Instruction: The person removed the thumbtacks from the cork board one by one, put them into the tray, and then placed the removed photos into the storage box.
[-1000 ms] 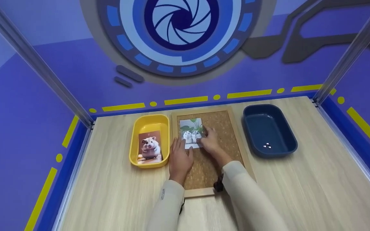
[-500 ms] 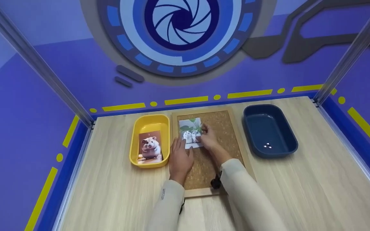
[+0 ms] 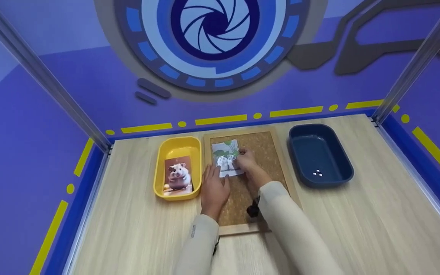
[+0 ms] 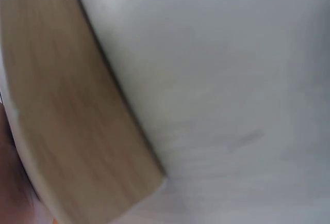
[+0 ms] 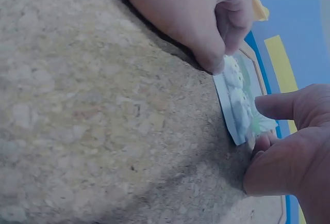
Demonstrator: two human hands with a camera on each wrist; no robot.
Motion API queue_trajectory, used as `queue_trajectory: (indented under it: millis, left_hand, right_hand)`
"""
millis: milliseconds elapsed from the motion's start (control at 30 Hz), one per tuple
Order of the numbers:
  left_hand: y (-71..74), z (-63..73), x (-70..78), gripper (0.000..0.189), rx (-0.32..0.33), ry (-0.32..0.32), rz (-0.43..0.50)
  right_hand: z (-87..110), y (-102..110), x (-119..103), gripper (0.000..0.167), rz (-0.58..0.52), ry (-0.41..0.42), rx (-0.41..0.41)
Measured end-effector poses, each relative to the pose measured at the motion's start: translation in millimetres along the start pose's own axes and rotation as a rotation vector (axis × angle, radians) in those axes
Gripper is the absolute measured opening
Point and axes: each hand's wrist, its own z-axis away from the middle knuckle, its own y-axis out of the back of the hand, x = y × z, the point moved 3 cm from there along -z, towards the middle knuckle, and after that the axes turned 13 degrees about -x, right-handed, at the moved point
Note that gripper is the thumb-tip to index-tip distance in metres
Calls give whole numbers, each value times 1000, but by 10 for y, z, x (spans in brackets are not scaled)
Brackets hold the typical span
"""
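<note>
A photo print of two white hamsters [image 3: 225, 156] lies on the wood-framed cork board [image 3: 239, 206]. My left hand [image 3: 215, 191] rests at its lower left corner, fingers stretched along the left side and thumb at the bottom edge. At the right edge, my right hand [image 3: 251, 166] pinches the print between thumb and curled fingers. The right wrist view shows the print [image 5: 237, 100] between both hands, with the right thumb [image 5: 278, 105] over its surface. Most of the left hand is out of the left wrist view, which shows the board's wooden frame [image 4: 77, 105].
Left of the board stands a yellow tray [image 3: 159, 164] with another hamster photo [image 3: 178, 175] in it. A dark blue tray [image 3: 311, 151] with a few small shiny pieces [image 3: 317, 173] is on the right. A purple-blue wall [image 3: 90, 91] closes off the back.
The hamster print has turned slightly counterclockwise, its top shifting left. My right hand has curled its fingers more at the edge, its forearm swinging left. The left hand stays put.
</note>
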Motion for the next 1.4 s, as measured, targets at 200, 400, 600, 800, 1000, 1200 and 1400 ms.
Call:
queue_trajectory:
  millis: [200, 400, 600, 800, 1000, 1200, 1400]
  left_hand:
    - [9, 2, -3, 52, 3, 0, 6]
    - [24, 21, 5, 51, 10, 8, 10]
    - [27, 31, 19, 52, -16, 35, 20]
    - [6, 17, -6, 52, -3, 8, 25]
    - [-31, 11, 6, 53, -17, 7, 36]
    - [-37, 26, 7, 52, -7, -1, -14]
    - [-3, 41, 34, 53, 12, -50, -66]
  right_hand:
    - [13, -24, 33, 50, 48, 35, 51]
    - [29, -60, 134, 58, 51, 129, 24]
    - [60, 77, 178, 52, 144, 228, 66]
    - [99, 235, 207, 43, 95, 262, 29]
    - [142, 235, 217, 41, 156, 233, -7]
    - [119, 206, 252, 39, 191, 223, -4]
    - [109, 160, 218, 35, 216, 265, 28]
